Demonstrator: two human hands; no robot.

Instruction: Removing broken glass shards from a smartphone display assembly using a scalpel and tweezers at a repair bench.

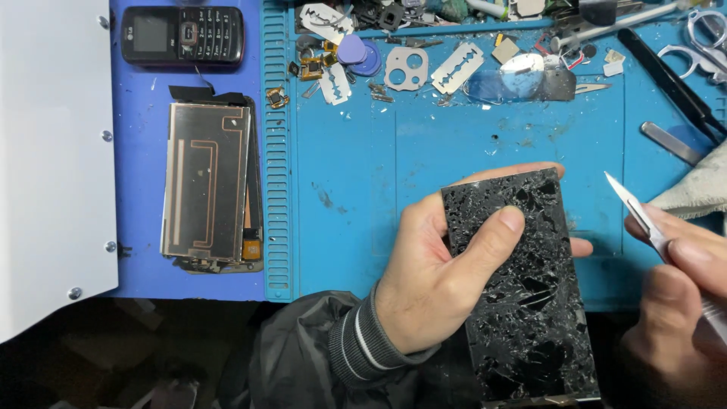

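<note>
1. Left thumb (506, 225) is pressing flat across the face of the shattered black glass phone screen panel (526, 303); the other left fingertips (530, 170) are wrapping round from behind its top edge. The left hand (432, 284) is closed on the panel and clamping it.
2. Right fingers (693, 254) are pinching the silver scalpel with a thin pointed blade (644, 214) pen-style. The right hand (678, 303) is closed on the handle, with the blade tip pointing up-left, just right of the panel's top right corner and not touching it.
3. The panel is being held tilted above the near edge of the blue silicone repair mat (454, 151), cracked face toward the camera and its lower end hanging past the mat.
4. Judgement: this is the pry or scrape step on broken glass, with the tool lined up and not yet engaged.
5. Judgement: the next move needs the blade going in shallow at the panel's right edge, low force, with the thumb kept out of the blade's line. The glass is fragmented, so shards could lift or fly.
6. Left of the panel: a copper-coloured rectangular phone back assembly with a flex cable (208, 185) is lying flat, well apart.
7. Further up-left of the panel: a black keypad phone (183, 34).
8. Above the panel: double-edge razor blades (457, 67), a purple pick (351, 49) and small loose parts are scattered about.
9. Up-right of the panel: a black spudger (670, 79) and metal tweezers (708, 42).
10. A grey cloth (700, 189) is sitting behind the right hand.
</note>
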